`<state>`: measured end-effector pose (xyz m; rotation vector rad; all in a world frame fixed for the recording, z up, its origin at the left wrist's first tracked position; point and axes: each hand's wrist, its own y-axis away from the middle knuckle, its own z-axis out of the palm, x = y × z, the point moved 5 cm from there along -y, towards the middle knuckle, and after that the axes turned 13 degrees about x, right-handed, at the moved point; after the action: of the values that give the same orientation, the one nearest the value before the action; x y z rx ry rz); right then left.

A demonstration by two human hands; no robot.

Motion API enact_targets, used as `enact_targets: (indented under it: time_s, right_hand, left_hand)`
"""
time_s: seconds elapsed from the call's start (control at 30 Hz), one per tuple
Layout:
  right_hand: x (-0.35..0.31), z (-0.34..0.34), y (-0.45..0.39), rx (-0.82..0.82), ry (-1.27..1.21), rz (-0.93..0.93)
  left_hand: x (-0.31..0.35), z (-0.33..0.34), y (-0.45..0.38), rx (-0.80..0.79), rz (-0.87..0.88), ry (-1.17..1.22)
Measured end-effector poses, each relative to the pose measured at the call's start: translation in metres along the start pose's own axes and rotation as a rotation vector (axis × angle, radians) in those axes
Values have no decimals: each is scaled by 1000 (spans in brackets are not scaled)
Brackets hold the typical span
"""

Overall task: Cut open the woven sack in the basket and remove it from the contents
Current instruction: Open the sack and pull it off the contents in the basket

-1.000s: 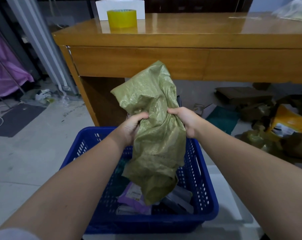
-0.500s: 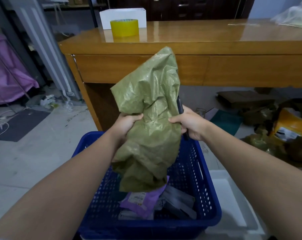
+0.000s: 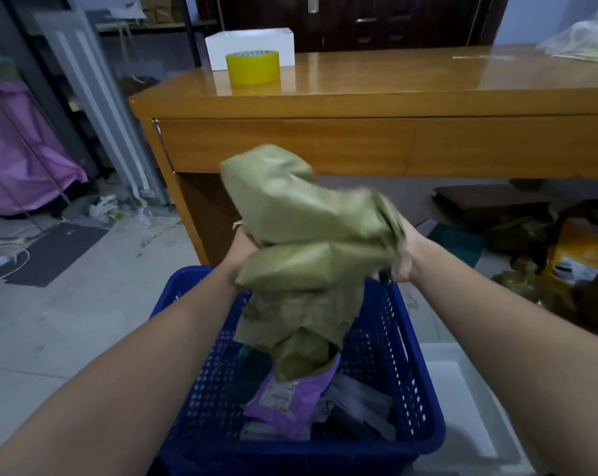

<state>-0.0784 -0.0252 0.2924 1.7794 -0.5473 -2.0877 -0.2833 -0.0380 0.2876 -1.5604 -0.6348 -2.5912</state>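
Observation:
The olive-green woven sack (image 3: 311,255) is bunched up and held above the blue perforated basket (image 3: 410,379). My left hand (image 3: 244,247) grips its left side and my right hand (image 3: 405,255) grips its right side. A dark slim object, only partly visible, sticks out under my right hand. The sack's lower end hangs down onto a purple mailer parcel (image 3: 290,400) lying in the basket with grey and white parcels (image 3: 356,403). The sack's top is folded over and blurred.
A wooden desk (image 3: 359,139) stands just beyond the basket, with a yellow tape roll (image 3: 252,67) and a white box (image 3: 249,42) on it. A white bin (image 3: 462,407) sits right of the basket. Cardboard and packaging (image 3: 565,255) litter the floor at right.
The sack, held upright a moment ago, has been folded over and crumpled down between both hands. Its lower end still hangs into the basket.

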Motion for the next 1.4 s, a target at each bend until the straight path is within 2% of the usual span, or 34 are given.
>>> enact_targets:
  time_s: [0.1, 0.17, 0.23, 0.3, 0.37, 0.4, 0.43, 0.47, 0.5, 0.57, 0.63, 0.7, 0.77, 0.83, 0.93, 1.0, 1.03, 1.1, 1.17, 1.23, 1.27, 1.33, 1.4]
  right_hand:
    - [-9, 10, 27, 36, 250, -163]
    - [-10, 14, 38, 42, 370, -176]
    - [-3, -1, 13, 123, 399, -168]
    - [-1, -6, 10, 167, 396, -126]
    - [-2, -12, 7, 218, 334, -131]
    - [-2, -14, 5, 233, 330, -132]
    - [-2, -16, 3, 258, 358, -157]
    - [-3, -15, 3, 275, 381, -200]
    - [-3, -12, 4, 287, 394, -234]
    - [-4, -5, 4, 306, 384, -292]
    - [-4, 0, 2, 303, 313, -307]
    - [-9, -1, 2, 295, 232, -299]
    - [-13, -5, 0, 254, 128, -269]
    - [-13, -7, 2, 209, 51, -223]
    - [-6, -7, 0, 120, -1, -138]
    - [0, -9, 0, 91, 43, -100]
    - [-1, -11, 0, 96, 84, -111]
    - [-3, -17, -1, 112, 188, -178]
    - [-6, -15, -1, 85, 253, -236]
    - [-7, -6, 1, 27, 305, -278]
    - [-7, -2, 0, 12, 342, -301]
    - [-7, 2, 1, 3, 392, -343]
    - [-9, 2, 3, -7, 389, -400]
  left_hand:
    - [1, 14, 4, -33, 40, 37]
    - [0, 16, 0, -46, 64, -48]
    - [1, 12, -1, -28, 92, -224]
    - [4, -8, -11, 96, 133, -477]
    - [15, -31, -19, 282, 132, -384]
    - [26, -41, -21, 443, 202, -267]
    - [36, -46, -21, 539, 298, -205]
    - [44, -40, -19, 523, 390, -227]
    - [51, -24, -13, 406, 476, -300]
    - [47, 17, 2, 46, 583, -637]
    - [28, 40, 8, -177, 651, -1022]
    - [14, 42, 5, -152, 749, -1271]
    - [5, 33, 2, -41, 847, -1358]
    - [-9, 22, 0, -7, 876, -1407]
    - [-37, 9, -5, -99, 680, -1437]
    - [-41, 6, -4, -101, 596, -1432]
    - [-31, 8, -2, -47, 635, -1399]
    - [0, 20, 5, 47, 846, -1323]
    - [16, 41, 9, -112, 966, -1390]
    - [11, 57, 7, -317, 959, -1642]
    - [8, 60, 3, -370, 926, -1735]
    - [6, 58, -4, -402, 824, -1731]
    - [9, 54, -8, -379, 708, -1588]
